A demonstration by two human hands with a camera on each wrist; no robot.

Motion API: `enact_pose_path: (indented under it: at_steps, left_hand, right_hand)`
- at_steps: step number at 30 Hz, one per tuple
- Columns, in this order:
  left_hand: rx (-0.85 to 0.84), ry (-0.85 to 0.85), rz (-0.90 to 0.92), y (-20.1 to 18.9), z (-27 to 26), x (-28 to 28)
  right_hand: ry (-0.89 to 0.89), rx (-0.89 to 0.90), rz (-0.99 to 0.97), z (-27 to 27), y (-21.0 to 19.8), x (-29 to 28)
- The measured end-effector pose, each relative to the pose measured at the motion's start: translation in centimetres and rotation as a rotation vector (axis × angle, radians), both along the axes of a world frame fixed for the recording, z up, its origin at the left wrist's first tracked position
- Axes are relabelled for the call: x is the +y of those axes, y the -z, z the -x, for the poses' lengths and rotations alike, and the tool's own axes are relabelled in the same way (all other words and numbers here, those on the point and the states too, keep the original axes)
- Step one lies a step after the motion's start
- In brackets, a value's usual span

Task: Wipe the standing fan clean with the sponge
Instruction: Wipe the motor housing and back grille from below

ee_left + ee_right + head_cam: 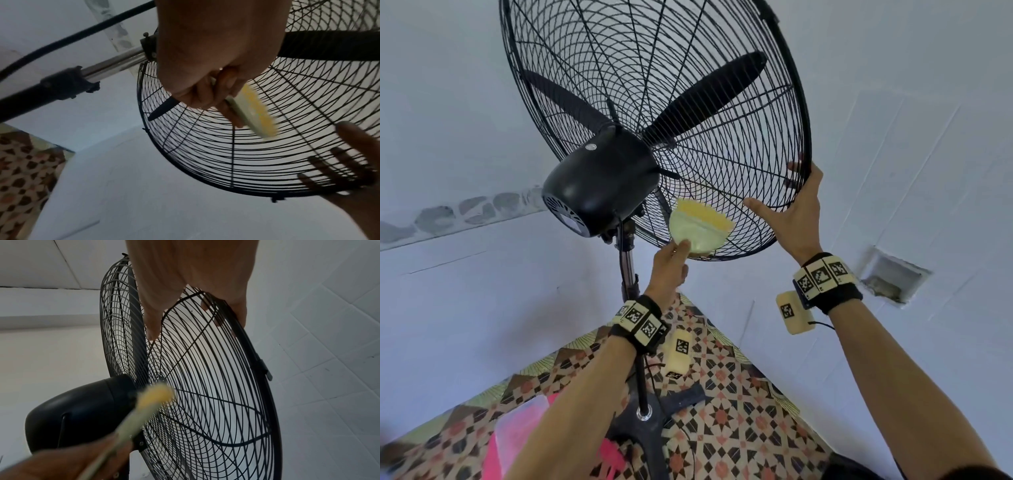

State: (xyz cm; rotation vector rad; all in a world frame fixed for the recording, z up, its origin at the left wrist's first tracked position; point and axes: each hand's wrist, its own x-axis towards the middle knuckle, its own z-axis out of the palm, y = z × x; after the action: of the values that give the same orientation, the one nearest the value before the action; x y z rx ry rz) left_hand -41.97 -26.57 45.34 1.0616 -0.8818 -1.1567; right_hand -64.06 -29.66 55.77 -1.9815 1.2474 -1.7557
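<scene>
Overhead, the left hand (669, 265) pinched the sponge (700, 226) against the lower rear grille of the fan (599, 181), beside the motor. The right hand (796, 212), fingers spread, gripped the rim.

The motor housing (599, 181) and the pole (628, 270) are crowding the left hand (669, 270), which is pinching the sponge (700, 226) against the rear grille (722, 137). The right hand (796, 209) is blocking the grille's lower right rim, while open air is lying between both arms
</scene>
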Motion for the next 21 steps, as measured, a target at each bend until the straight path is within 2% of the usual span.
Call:
enact_pose_path:
  at_steps: [2,4,9,11,16,21]
  left_hand:
    - [0.066,0.037,0.118,-1.8,0.4,0.0]
    - [0.061,0.046,0.146,-2.4,0.8,-0.7]
    - [-0.114,0.017,-0.005,0.5,0.1,-1.5]
    - [-0.100,-0.002,-0.020,0.9,-0.4,-1.1]
    - [0.028,0.054,0.106,-1.0,0.5,-1.1]
    - [-0.126,-0.009,-0.064,1.9,0.4,-1.4]
  right_hand:
    - [-0.004,0.005,0.005,-0.1,-0.2,-0.2]
    - [-0.001,0.009,0.000,0.0,-0.2,-0.3]
    - [-0.004,-0.001,-0.010,0.3,-0.1,-0.3]
    - [-0.008,0.002,-0.007,0.2,-0.1,-0.3]
    - [-0.011,0.023,0.012,-0.1,-0.3,-0.4]
    - [-0.015,-0.029,-0.036,0.1,-0.5,0.0]
